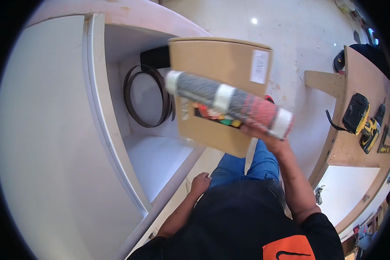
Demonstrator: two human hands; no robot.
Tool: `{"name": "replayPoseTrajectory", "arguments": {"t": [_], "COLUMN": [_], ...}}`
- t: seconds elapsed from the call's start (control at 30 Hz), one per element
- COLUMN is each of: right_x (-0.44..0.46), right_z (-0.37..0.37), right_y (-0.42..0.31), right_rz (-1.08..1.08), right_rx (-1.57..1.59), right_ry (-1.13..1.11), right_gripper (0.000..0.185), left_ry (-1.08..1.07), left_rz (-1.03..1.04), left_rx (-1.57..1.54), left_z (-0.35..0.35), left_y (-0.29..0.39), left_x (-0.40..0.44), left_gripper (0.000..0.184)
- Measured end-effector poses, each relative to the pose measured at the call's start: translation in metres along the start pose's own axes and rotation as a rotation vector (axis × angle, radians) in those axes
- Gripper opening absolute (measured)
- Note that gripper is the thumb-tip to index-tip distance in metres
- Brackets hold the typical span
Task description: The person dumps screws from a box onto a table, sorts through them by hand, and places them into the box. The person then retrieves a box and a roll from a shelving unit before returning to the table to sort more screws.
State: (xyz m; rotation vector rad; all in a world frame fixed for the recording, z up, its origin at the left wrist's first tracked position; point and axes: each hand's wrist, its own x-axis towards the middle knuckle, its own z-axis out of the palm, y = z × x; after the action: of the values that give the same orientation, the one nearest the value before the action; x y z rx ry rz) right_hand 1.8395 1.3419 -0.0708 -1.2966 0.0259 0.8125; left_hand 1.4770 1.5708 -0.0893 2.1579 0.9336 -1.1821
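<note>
My right hand (268, 139) grips the red end of a rolled grey and red fabric (242, 104) bound with white bands. Behind the roll is a brown cardboard box (221, 56) with a white label and a colourful printed picture. Whether my right hand also bears the box is hidden by the roll. My left hand (200, 183) hangs low by my left thigh, close to the cabinet edge, its fingers curled; anything inside them is too small to make out.
An open cabinet (160, 169) on the left holds dark coiled bands (128, 102) and a black object (155, 57). On the right, a wooden workbench (355, 151) bears a yellow and black drill (370, 130) and a black case-like tool part (356, 113).
</note>
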Motion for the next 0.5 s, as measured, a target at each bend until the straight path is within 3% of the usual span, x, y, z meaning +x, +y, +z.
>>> {"name": "replayPoseTrajectory", "arguments": {"t": [0.07,0.17,0.27,0.37,0.43,0.5], "right_x": [-0.019,-0.042,-0.064,-0.079,-0.084,-0.091], "right_z": [-0.028,-0.051,-0.083,-0.094,-0.092,-0.094], "right_y": [-0.026,-0.044,-0.040,-0.049,-0.057,-0.058], "right_rz": [0.006,0.047,0.083,0.093,0.095,0.104], "right_rx": [-0.083,0.088,0.123,0.148,0.155,0.166], "right_ry": [0.066,0.221,0.295,0.357,0.389,0.394], "right_gripper": [0.031,0.029,0.033,0.033,0.033,0.033], "left_ry": [-0.009,0.031,0.127,0.466,0.864,1.045], "left_rz": [0.053,0.294,0.359,0.473,0.581,0.459], "left_rx": [0.013,-0.158,-0.282,-0.175,-0.010,0.077], "left_z": [-0.022,-0.043,-0.083,-0.112,-0.135,-0.163], "left_y": [0.051,0.112,0.186,0.227,0.240,0.257], "left_x": [-0.004,-0.008,-0.025,-0.023,0.000,0.024], "left_gripper": [0.033,0.027,0.027,0.033,0.047,0.061]}}
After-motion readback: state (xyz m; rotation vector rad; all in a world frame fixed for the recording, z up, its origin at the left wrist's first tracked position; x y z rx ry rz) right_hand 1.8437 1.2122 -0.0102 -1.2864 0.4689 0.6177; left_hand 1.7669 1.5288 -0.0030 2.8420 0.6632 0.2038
